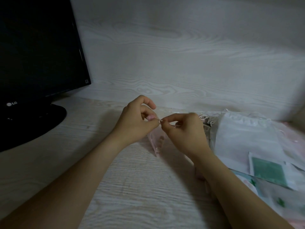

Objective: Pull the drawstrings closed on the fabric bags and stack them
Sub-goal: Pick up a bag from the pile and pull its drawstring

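A small sheer pink fabric bag [156, 142] hangs between my hands above the pale wooden desk [132, 187], its lower part showing below my fingers. My left hand [137, 121] pinches the bag's gathered top, and my right hand [184, 129] pinches the thin white drawstring [159, 120] where the two hands meet. Both hands are closed in a fingertip grip. A heap of white sheer bags [244, 136] with loose strings lies to the right, touching my right wrist area.
A black monitor [38, 52] on a round stand [41, 123] fills the left. A wood-grain wall [181, 55] rises behind the desk. Printed fabric with a green patch [269, 172] lies at the right edge under the white bags.
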A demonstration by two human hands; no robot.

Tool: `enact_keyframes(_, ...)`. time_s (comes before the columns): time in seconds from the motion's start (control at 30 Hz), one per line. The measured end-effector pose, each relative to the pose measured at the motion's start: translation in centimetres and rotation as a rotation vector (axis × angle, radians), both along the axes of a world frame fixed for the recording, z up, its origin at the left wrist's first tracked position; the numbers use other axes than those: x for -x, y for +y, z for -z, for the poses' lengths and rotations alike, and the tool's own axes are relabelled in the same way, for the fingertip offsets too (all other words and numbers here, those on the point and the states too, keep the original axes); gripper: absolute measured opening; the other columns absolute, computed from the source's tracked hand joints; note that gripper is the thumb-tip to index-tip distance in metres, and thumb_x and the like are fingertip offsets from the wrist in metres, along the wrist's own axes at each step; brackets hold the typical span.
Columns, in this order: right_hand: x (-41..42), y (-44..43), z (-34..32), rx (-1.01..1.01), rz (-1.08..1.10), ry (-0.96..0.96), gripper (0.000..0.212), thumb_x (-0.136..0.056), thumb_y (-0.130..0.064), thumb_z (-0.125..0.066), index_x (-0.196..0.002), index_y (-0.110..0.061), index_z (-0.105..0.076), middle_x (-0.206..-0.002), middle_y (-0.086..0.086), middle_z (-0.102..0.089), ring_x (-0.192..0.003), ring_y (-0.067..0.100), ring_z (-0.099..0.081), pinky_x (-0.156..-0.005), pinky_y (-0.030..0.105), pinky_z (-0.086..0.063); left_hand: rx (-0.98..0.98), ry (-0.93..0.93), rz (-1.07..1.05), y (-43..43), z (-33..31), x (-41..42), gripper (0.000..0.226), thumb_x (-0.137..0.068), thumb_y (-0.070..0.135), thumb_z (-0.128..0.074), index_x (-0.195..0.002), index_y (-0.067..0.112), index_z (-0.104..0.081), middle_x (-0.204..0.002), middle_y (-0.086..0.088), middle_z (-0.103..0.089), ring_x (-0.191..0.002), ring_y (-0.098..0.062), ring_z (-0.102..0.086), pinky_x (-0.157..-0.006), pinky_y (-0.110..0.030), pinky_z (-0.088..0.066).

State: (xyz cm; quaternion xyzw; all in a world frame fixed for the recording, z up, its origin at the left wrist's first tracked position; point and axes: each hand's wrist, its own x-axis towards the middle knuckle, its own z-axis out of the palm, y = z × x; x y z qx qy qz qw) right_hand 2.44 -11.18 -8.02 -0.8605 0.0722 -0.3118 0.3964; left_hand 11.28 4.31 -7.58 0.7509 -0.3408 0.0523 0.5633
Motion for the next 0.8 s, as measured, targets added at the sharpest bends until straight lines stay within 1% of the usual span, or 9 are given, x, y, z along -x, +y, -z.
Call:
enact_keyframes(0.1, 0.2, 0.4, -0.5, -0.309, -0.087, 0.021, 0.011, -0.089, -0.017, -0.076, -0.080, -0.019, -0.082, -0.073, 0.013, -0.075, -0.051, 0.010, -0.051, -0.053, 0.025, -0.041, 0.023, -0.058, 0.004, 0.0, 0.2, -0.2, 0.023, -0.088, 0.004, -0.078, -0.097, 0.017, -0.062, -0.085, 0.007, -0.080, -0.089, -0.012, -0.075, -0.090, -0.043, -0.061)
enact_keyframes(0.17, 0.5, 0.5, -0.7, -0.457, -0.139, 0.040, 0.013, -0.090, -0.009, -0.073, -0.083, -0.014, -0.082, -0.075, 0.002, -0.077, -0.049, 0.001, -0.052, -0.055, 0.018, -0.041, 0.048, -0.037, 0.047, -0.1, 0.3, -0.4, 0.020, -0.086, 0.003, -0.083, -0.091, 0.014, -0.067, -0.090, 0.003, -0.081, -0.091, -0.014, -0.078, -0.090, -0.043, -0.063)
enact_keyframes(0.23, 0.6, 0.4, -0.7, -0.565, -0.164, 0.070, 0.012, -0.091, -0.006, -0.069, -0.088, -0.007, -0.081, -0.056, -0.011, -0.064, -0.040, 0.003, -0.040, -0.047, 0.021, -0.032, 0.073, -0.011, 0.062, -0.2, 0.4, -0.4, 0.017, -0.084, 0.003, -0.086, -0.087, 0.012, -0.073, -0.092, 0.001, -0.081, -0.091, -0.016, -0.079, -0.089, -0.042, -0.064)
enact_keyframes(0.3, 0.7, 0.2, -0.8, -0.646, -0.175, 0.104, 0.011, -0.091, -0.008, -0.069, -0.091, -0.004, -0.081, -0.045, -0.011, -0.045, -0.040, 0.010, -0.030, -0.046, 0.023, -0.026, 0.091, 0.013, 0.058, -0.3, 0.5, -0.4, 0.015, -0.082, 0.001, -0.088, -0.086, 0.011, -0.077, -0.091, -0.001, -0.081, -0.089, -0.015, -0.080, -0.087, -0.039, -0.065)
enact_keyframes(0.4, 0.8, 0.3, -1.0, -0.714, -0.201, 0.151, 0.012, -0.088, -0.011, -0.070, -0.083, -0.009, -0.080, -0.048, -0.006, -0.031, -0.044, 0.013, -0.025, -0.044, 0.022, -0.027, 0.104, 0.051, 0.067, -0.4, 0.7, -0.4, 0.015, -0.080, 0.000, -0.089, -0.087, 0.009, -0.079, -0.090, -0.002, -0.082, -0.090, -0.016, -0.080, -0.089, -0.039, -0.065)
enact_keyframes(0.5, 0.9, 0.4, -1.2, -0.755, -0.232, 0.165, 0.032, -0.089, -0.010, -0.068, -0.059, -0.020, -0.073, -0.054, -0.003, -0.023, -0.048, 0.015, -0.019, -0.043, 0.023, -0.026, 0.088, 0.091, 0.115, -0.4, 0.6, -0.4, 0.014, -0.082, 0.003, -0.088, -0.093, 0.009, -0.081, -0.093, -0.002, -0.082, -0.092, -0.017, -0.080, -0.092, -0.039, -0.064)
enact_keyframes(0.57, 0.9, 0.3, -1.2, -0.759, -0.223, 0.163, 0.037, -0.090, -0.010, -0.066, -0.055, -0.022, -0.071, -0.054, -0.004, -0.024, -0.048, 0.014, -0.020, -0.044, 0.024, -0.024, 0.059, 0.090, 0.148, -0.4, 0.5, -0.3, 0.015, -0.084, 0.002, -0.086, -0.096, 0.011, -0.082, -0.094, -0.001, -0.082, -0.093, -0.016, -0.080, -0.092, -0.035, -0.063)
enact_keyframes(0.7, 0.7, 0.1, -1.0, -0.748, -0.190, 0.146, 0.026, -0.090, -0.010, -0.068, -0.067, -0.018, -0.078, -0.049, -0.006, -0.028, -0.045, 0.013, -0.023, -0.047, 0.027, -0.021, 0.023, 0.120, 0.170, -0.2, 0.3, 0.1, 0.018, -0.083, 0.003, -0.086, -0.097, 0.014, -0.082, -0.094, 0.001, -0.082, -0.092, -0.015, -0.080, -0.087, -0.028, -0.062)
enact_keyframes(0.8, 0.7, 0.0, -0.9, -0.726, -0.175, 0.135, 0.013, -0.091, -0.011, -0.069, -0.090, -0.008, -0.082, -0.047, -0.006, -0.031, -0.043, 0.012, -0.025, -0.045, 0.026, -0.024, 0.026, 0.127, 0.155, -0.1, 0.3, 0.0, 0.013, -0.084, 0.010, -0.088, -0.095, 0.014, -0.082, -0.093, 0.002, -0.082, -0.091, -0.014, -0.080, -0.088, -0.030, -0.062)
